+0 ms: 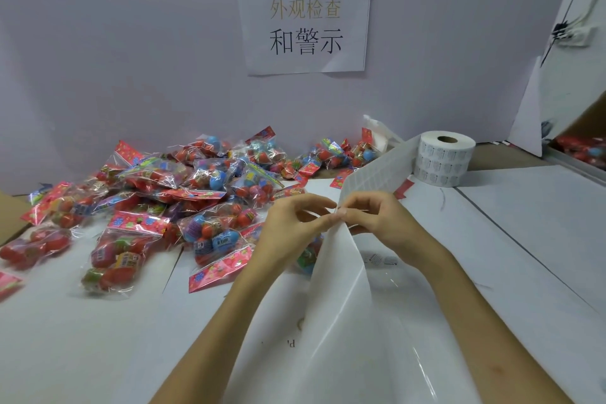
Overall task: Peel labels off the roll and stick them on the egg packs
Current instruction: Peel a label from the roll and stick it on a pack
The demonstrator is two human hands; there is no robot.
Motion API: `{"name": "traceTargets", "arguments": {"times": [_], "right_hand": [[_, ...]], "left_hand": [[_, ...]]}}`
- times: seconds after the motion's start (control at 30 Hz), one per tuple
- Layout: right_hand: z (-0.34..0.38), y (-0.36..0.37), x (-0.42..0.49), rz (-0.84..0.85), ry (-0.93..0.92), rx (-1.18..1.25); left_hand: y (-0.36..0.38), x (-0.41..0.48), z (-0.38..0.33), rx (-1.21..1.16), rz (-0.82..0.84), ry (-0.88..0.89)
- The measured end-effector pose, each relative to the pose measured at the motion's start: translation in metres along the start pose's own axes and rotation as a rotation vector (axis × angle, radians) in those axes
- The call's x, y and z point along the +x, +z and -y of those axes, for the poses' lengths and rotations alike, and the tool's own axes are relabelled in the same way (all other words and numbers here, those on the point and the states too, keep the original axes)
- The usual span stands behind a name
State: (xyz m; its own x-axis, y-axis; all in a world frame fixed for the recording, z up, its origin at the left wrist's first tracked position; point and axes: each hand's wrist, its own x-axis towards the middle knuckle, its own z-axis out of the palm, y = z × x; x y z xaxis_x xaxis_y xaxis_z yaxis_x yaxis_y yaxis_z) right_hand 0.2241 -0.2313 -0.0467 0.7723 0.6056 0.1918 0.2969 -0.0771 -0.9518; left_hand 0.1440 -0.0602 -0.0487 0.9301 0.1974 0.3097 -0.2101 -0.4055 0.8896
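Pinching the label strip (pixel 377 170) at its fold with curled fingertips, the left hand (pixel 295 223) and right hand (pixel 377 220) seem mid-peel. Bare backing (pixel 337 272) hangs below, suggesting many labels are used. The roll (pixel 442 157) stands behind on the right, and the egg packs (pixel 196 190) are heaped on the left, likely with plenty still to do.

The left hand (pixel 288 223) and right hand (pixel 377 220) are bare, as are both forearms, uncovered as far as they show. The fingers (pixel 314 202) are slim with short, plain nails. A small faint mark sits on the right forearm (pixel 475 321).
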Motion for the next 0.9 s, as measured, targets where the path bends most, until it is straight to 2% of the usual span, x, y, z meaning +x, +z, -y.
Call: {"name": "traceTargets", "arguments": {"times": [0.53, 0.77, 0.9], "right_hand": [[0.002, -0.002, -0.003, 0.033, 0.044, -0.143], [0.004, -0.002, -0.004, 0.048, 0.044, -0.150], [0.004, -0.001, -0.004, 0.056, 0.027, -0.142]], "left_hand": [[0.014, -0.011, 0.009, -0.119, -0.112, -0.073], [0.017, -0.014, 0.012, -0.007, -0.168, 0.031], [0.019, -0.018, 0.015, 0.181, -0.226, 0.243]]}}
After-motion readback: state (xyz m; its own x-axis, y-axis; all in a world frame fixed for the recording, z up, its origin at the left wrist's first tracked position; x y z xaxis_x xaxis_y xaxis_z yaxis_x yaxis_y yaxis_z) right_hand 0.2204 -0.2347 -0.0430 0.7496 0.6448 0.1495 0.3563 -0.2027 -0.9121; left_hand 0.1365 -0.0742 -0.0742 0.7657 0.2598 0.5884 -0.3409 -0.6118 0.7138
